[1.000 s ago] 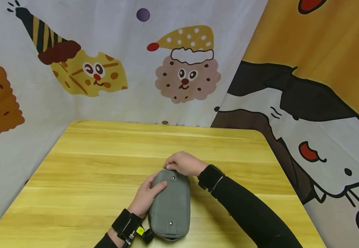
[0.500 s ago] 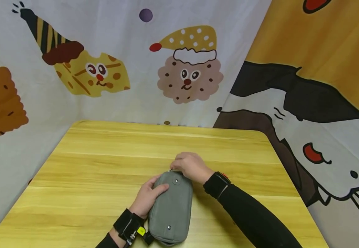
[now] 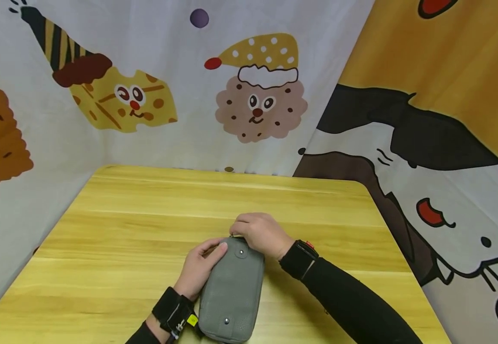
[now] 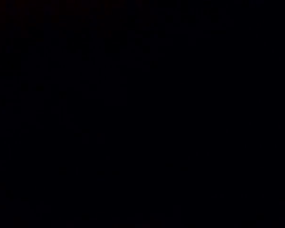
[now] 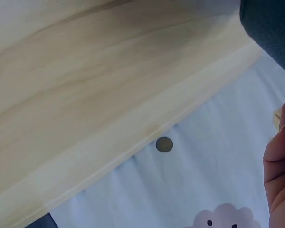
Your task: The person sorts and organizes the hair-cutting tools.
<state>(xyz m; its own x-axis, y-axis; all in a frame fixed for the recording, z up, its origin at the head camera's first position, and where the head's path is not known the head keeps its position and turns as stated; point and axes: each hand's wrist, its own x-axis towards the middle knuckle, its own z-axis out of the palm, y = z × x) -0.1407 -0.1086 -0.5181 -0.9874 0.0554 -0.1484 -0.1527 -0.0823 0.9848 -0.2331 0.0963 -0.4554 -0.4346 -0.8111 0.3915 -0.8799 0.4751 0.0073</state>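
A grey zip pouch [image 3: 233,291] with two metal snaps lies at the table's near edge, tilted slightly to the right at its far end. My left hand [image 3: 197,267] grips its upper left side, thumb on the top face and fingers hidden down the side. At the far end my right hand [image 3: 262,233] has curled fingers pinching a small metal zipper pull [image 3: 231,235], mostly hidden. In the right wrist view, the right hand [image 5: 279,173] shows at the right edge, below a dark corner of the pouch [image 5: 271,31]. The left wrist view is black.
The yellow wood-grain table [image 3: 145,205] stretches away beyond the pouch. Behind it hangs a white cloth [image 3: 197,124] with cartoon prints, and a cartoon-printed orange and white cloth [image 3: 438,105] hangs on the right. Black bands with small devices circle both wrists.
The pouch has shifted a little nearer and left, tilting clockwise. My left hand has slid toward its far end. The right hand has stayed at that end, moving only slightly.
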